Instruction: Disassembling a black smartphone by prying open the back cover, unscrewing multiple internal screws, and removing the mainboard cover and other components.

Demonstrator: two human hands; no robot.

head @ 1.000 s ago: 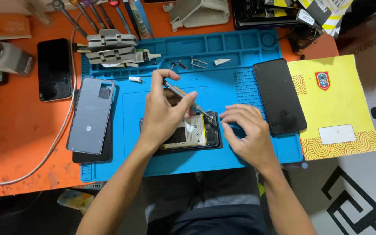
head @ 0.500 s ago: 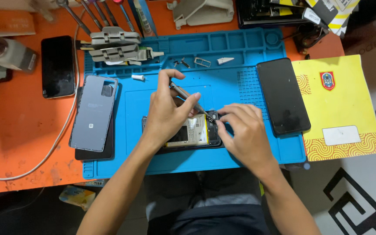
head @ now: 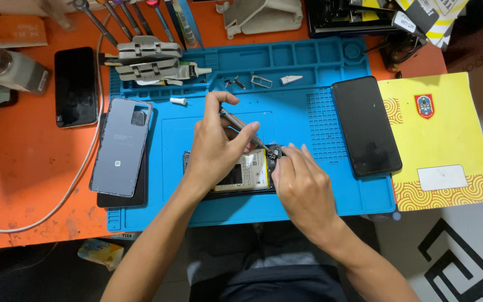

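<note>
An opened phone (head: pixel 248 174) lies on the blue work mat (head: pixel 303 112), its yellowish battery showing. My left hand (head: pixel 213 148) holds a thin grey screwdriver (head: pixel 241 127), tip angled down at the phone's right end. My right hand (head: pixel 303 187) rests on that same end, fingers pinching the phone's edge beside the tip. Much of the phone is hidden under both hands.
A grey back cover (head: pixel 121 146) lies on the mat's left edge. A dark phone (head: pixel 366 126) sits at the mat's right, another (head: pixel 76 86) on the orange table. Small screws and a tray piece (head: pixel 261 81) lie above. A yellow booklet (head: pixel 440 140) is far right; tools stand behind.
The view has shifted slightly. My right hand moved in closer to the phone's right end, and the screwdriver tip stays at the same spot.
</note>
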